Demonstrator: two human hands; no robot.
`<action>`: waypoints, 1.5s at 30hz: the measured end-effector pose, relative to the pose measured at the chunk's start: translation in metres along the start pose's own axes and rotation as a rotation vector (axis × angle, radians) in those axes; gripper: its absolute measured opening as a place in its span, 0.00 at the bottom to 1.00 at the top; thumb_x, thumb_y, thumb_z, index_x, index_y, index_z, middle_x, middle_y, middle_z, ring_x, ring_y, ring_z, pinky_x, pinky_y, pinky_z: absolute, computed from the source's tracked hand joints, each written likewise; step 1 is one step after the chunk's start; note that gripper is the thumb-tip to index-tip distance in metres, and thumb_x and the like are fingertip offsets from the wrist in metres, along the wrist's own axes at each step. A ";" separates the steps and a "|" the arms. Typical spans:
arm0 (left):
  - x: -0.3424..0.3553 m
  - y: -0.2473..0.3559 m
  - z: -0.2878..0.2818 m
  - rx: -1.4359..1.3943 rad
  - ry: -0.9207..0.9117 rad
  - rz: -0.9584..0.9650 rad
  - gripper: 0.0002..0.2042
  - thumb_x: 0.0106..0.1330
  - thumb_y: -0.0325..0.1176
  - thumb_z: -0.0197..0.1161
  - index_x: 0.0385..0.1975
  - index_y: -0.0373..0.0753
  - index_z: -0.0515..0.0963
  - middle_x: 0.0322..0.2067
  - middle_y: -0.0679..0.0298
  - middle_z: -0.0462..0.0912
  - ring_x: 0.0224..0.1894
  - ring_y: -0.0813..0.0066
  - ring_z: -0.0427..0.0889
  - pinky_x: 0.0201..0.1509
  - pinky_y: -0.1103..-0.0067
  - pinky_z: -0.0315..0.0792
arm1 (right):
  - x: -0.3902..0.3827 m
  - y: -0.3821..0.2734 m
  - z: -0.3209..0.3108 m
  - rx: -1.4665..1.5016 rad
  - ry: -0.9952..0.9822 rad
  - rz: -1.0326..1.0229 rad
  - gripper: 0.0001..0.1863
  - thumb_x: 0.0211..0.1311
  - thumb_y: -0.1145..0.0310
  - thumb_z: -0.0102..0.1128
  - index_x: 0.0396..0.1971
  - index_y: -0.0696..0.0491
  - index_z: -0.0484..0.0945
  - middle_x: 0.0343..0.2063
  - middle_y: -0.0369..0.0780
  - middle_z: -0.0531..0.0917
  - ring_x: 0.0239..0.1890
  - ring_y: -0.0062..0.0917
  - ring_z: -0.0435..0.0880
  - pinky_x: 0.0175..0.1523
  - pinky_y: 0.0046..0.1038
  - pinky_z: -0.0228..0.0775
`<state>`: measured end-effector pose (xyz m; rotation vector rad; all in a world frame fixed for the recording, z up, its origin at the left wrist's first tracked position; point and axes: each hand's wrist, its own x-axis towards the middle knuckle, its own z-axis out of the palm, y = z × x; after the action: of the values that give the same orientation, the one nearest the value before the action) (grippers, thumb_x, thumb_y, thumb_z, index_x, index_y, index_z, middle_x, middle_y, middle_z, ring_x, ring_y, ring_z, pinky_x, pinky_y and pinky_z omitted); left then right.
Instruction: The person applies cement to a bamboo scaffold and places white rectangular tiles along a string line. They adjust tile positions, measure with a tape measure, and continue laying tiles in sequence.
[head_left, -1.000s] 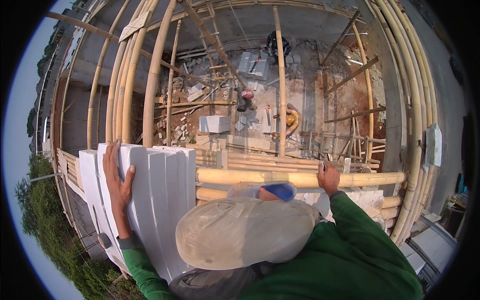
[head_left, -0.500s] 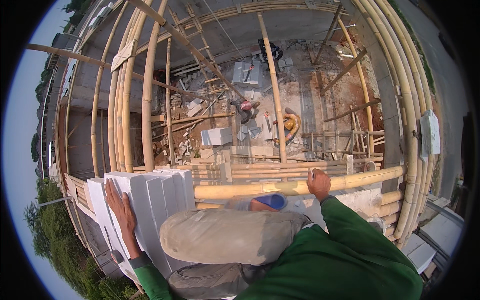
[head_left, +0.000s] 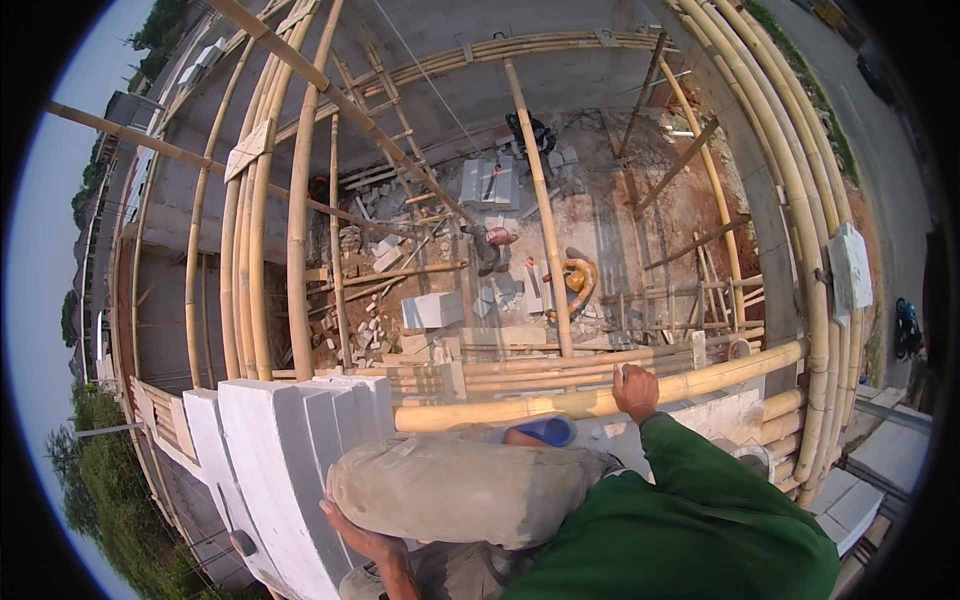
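Note:
My left hand [head_left: 365, 540] is low beside my bent knee, against the near side of a row of white lightweight blocks [head_left: 262, 440]. Its visible fingers are stretched out, and the knee hides part of them. The blocks stand on edge, packed side by side. A dark rounded piece [head_left: 242, 543] shows low on their left side. My right hand [head_left: 636, 392] is closed over a thick horizontal bamboo pole [head_left: 520, 408] in front of me. Under that pole, by my knee, is my foot in a blue sandal [head_left: 553, 430].
Upright bamboo poles [head_left: 298, 240] and slanting braces surround me high above the ground. Far below, two workers [head_left: 493, 240] bend near white block stacks [head_left: 432, 310] and rubble. Another white block [head_left: 848, 268] is at the right-hand poles, beside a road [head_left: 860, 110].
My left hand has come off the top of the white blocks and moved down and right, close to my knee. My right hand stays on the bamboo pole. The view has shifted slightly.

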<state>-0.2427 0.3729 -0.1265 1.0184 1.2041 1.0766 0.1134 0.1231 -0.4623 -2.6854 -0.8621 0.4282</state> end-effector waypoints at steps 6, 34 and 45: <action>-0.076 -0.078 -0.004 0.434 0.448 0.285 0.29 0.84 0.50 0.44 0.72 0.33 0.64 0.69 0.50 0.68 0.69 0.61 0.71 0.72 0.64 0.68 | 0.000 -0.002 -0.004 0.013 -0.024 0.024 0.17 0.69 0.56 0.60 0.27 0.54 0.81 0.27 0.48 0.84 0.33 0.47 0.85 0.41 0.48 0.76; 0.207 0.090 -0.067 1.254 -0.199 0.595 0.22 0.76 0.34 0.60 0.67 0.35 0.75 0.71 0.49 0.71 0.75 0.48 0.66 0.79 0.59 0.59 | 0.000 -0.005 -0.008 0.027 -0.053 0.033 0.19 0.73 0.56 0.54 0.28 0.54 0.83 0.30 0.52 0.86 0.33 0.52 0.86 0.43 0.52 0.77; 0.219 0.077 -0.083 1.190 -0.188 0.661 0.22 0.77 0.34 0.59 0.68 0.36 0.75 0.70 0.51 0.74 0.75 0.52 0.68 0.80 0.62 0.58 | 0.002 0.003 -0.001 -0.074 -0.111 0.039 0.20 0.74 0.53 0.52 0.32 0.53 0.84 0.31 0.54 0.87 0.35 0.56 0.86 0.43 0.55 0.76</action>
<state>-0.3213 0.6047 -0.1011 2.4981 1.3728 0.6205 0.1170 0.1214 -0.4625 -2.7721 -0.8732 0.5697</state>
